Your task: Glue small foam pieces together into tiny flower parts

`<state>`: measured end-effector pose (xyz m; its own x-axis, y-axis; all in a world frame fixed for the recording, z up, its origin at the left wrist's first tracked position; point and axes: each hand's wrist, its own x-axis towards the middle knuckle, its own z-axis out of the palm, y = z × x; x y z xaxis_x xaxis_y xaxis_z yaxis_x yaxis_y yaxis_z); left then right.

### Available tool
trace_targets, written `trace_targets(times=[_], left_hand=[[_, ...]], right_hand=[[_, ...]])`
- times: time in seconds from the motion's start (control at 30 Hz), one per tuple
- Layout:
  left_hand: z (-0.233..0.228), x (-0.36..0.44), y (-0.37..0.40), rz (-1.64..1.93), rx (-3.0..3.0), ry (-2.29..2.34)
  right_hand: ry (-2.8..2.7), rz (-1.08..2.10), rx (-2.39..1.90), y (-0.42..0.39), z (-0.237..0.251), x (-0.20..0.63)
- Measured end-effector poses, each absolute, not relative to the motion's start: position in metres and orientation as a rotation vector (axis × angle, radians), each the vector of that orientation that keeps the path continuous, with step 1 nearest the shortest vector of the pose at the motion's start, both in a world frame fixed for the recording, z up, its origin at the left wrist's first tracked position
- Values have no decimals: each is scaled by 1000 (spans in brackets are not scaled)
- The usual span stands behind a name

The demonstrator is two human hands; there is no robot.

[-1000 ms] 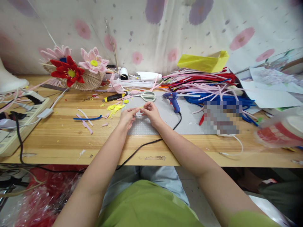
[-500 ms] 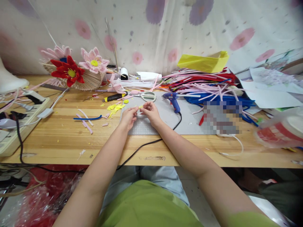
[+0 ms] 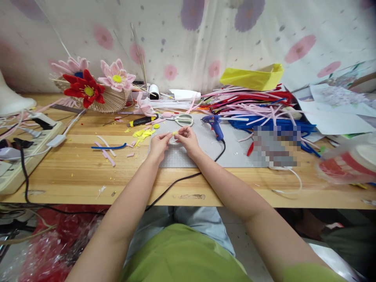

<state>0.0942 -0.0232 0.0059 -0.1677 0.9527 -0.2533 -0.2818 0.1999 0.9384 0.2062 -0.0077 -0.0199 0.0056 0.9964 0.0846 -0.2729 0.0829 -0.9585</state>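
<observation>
My left hand [image 3: 160, 145] and my right hand [image 3: 187, 140] meet above the grey cutting mat [image 3: 237, 150], fingertips pinched close together. Between them is a small yellow piece [image 3: 175, 133], mostly covered by the fingers; its exact kind I cannot make out. Both hands are closed on it. Just beyond them lie scissors [image 3: 184, 119] with pale handles. Yellow scraps [image 3: 143, 135] and a round yellow disc [image 3: 156, 126] rest left of the fingers. To the right, a blue glue gun [image 3: 214, 124] lies on the mat with a glue stick in its back.
A black-and-yellow utility knife [image 3: 143, 120] lies behind the scraps. Fuzzy craft stems [image 3: 258, 107] pile at the back right. Flowers on a woven basket [image 3: 113, 100] stand back left. The glue gun's black cord [image 3: 176, 181] crosses the front. A power strip [image 3: 32, 152] sits at left.
The fingers have shifted very slightly around the small yellow piece, which shows a little differently between them. Everything else on the table stays where it was.
</observation>
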Motion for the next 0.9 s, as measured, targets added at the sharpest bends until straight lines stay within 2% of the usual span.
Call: trace_targets(times=[0.17, 0.9], left_hand=[[4, 96, -23, 1298, 789, 1319], [6, 92, -15, 1299, 461, 947]], right_hand=[[-1045, 1253, -951, -8, -19, 205], [-1100, 1358, -847, -8, -24, 201]])
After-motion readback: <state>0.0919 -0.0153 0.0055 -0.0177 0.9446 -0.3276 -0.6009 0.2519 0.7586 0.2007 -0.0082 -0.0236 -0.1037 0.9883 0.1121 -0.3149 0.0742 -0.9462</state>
